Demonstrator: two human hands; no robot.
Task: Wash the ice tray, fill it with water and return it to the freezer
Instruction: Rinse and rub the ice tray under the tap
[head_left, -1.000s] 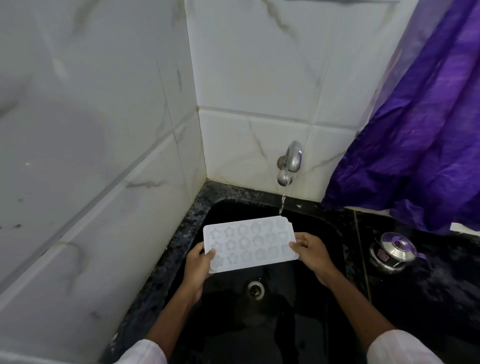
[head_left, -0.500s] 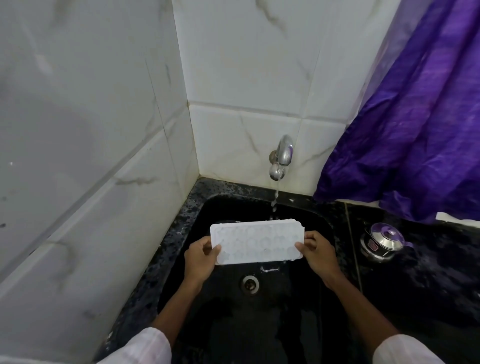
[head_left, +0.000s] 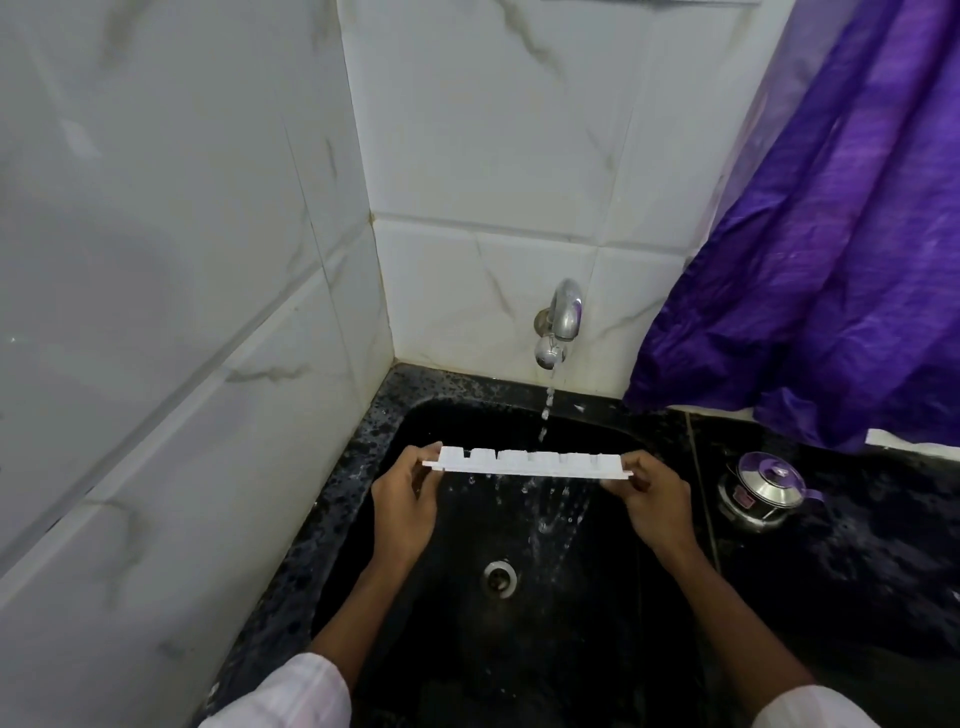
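The white ice tray (head_left: 530, 461) is held over the black sink (head_left: 519, 649), turned so that I see it edge-on with the backs of its moulds showing. My left hand (head_left: 404, 501) pinches its left end and my right hand (head_left: 655, 499) pinches its right end. Water drops fall from the tray into the basin. A thin stream runs from the chrome tap (head_left: 560, 325) on the tiled wall just behind the tray.
The drain (head_left: 500, 578) lies below the tray. A small steel pot with a purple lid (head_left: 762, 488) stands on the black counter to the right. A purple curtain (head_left: 831, 249) hangs over the counter's back right. White tiled walls close the left and back.
The tray has been tipped from face-up to edge-on, and water now spills from it into the sink. Both hands stay on its ends.
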